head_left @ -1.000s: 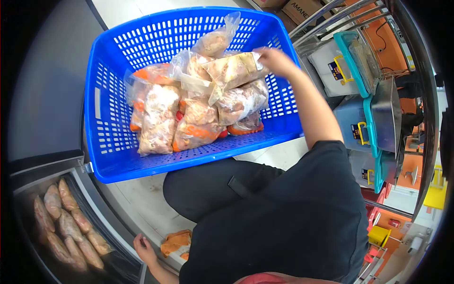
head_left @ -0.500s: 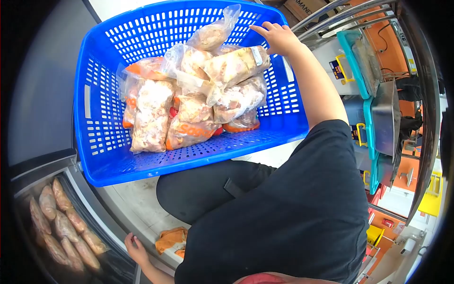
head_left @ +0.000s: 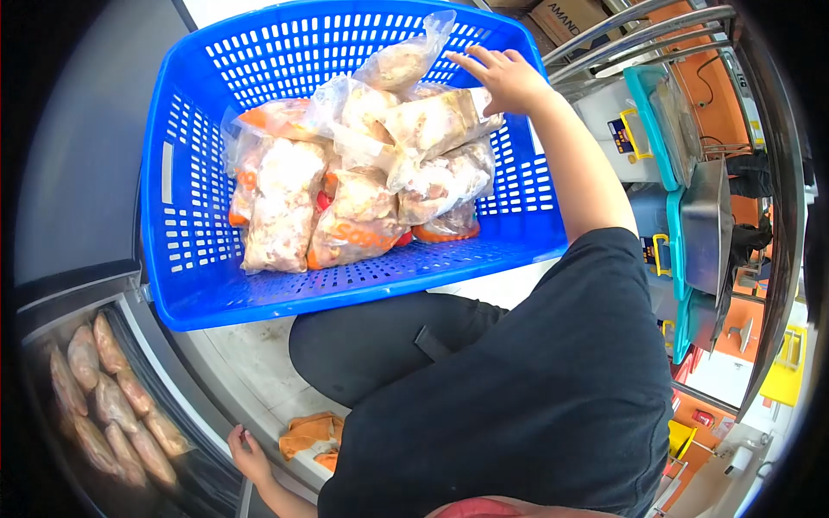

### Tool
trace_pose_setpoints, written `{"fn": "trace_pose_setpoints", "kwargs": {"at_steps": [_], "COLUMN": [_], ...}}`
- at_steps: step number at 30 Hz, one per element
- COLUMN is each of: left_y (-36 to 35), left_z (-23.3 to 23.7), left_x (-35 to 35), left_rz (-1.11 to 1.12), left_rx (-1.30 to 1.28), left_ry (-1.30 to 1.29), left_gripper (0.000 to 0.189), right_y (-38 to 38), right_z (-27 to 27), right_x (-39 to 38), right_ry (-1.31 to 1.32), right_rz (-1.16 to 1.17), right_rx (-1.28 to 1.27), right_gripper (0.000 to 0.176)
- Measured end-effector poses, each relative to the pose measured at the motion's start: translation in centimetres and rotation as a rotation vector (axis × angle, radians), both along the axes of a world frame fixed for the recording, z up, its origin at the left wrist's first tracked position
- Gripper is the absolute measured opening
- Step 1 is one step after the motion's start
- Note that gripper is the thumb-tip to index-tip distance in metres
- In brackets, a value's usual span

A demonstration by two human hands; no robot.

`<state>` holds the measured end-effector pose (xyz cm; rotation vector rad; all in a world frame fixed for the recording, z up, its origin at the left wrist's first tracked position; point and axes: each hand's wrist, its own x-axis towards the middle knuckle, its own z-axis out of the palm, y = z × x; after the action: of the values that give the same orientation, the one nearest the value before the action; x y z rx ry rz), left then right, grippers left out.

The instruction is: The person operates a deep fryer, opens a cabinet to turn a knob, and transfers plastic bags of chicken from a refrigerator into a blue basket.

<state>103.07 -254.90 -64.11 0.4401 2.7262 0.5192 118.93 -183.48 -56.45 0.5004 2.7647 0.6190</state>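
Observation:
Over the far right end of a blue plastic basket (head_left: 345, 306), my right hand (head_left: 509, 79) reaches with spread fingers. Its fingertips are right by a clear bag of pale frozen meat (head_left: 436, 121) at the top of the pile. More such bags, some with orange print, lie heaped around it, among them a long bag (head_left: 285, 203) at the left and a printed bag (head_left: 356, 216) in front. Low at the left, my left hand (head_left: 249, 456) is at the edge of an open freezer drawer (head_left: 177, 363), fingers extended and slightly bent.
Several packs of meat (head_left: 117, 401) lie in rows inside the drawer. An orange cloth (head_left: 311, 436) is on the floor near my knee. To the right stand metal racks with teal-lidded containers (head_left: 661, 129). A cardboard box (head_left: 570, 19) sits at the back.
My right hand has shifted slightly lower over the top bag, its fingers more bent. The basket appears a little farther right in view. My left hand stays about where it was.

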Motion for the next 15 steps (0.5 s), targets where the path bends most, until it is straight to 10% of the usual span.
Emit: {"fn": "trace_pose_setpoints", "kwargs": {"at_steps": [6, 10, 15], "left_y": [-0.6, -1.4, 0.6], "left_z": [-1.1, -2.1, 0.6], "left_x": [-0.1, 0.5, -0.1], "left_rz": [-0.033, -0.081, 0.040], "left_rx": [0.034, -0.066, -0.055], "left_ry": [0.011, 0.035, 0.056], "left_gripper": [0.019, 0.025, 0.018], "right_y": [-1.0, -6.6, -1.6], "right_z": [-2.7, -1.2, -9.0], "right_x": [0.1, -3.9, 0.1], "right_ry": [-0.100, 0.205, 0.370], "right_rz": [0.061, -0.143, 0.272], "right_rx": [-0.113, -0.767, -0.438], "right_gripper": [0.108, 0.087, 0.098]}}
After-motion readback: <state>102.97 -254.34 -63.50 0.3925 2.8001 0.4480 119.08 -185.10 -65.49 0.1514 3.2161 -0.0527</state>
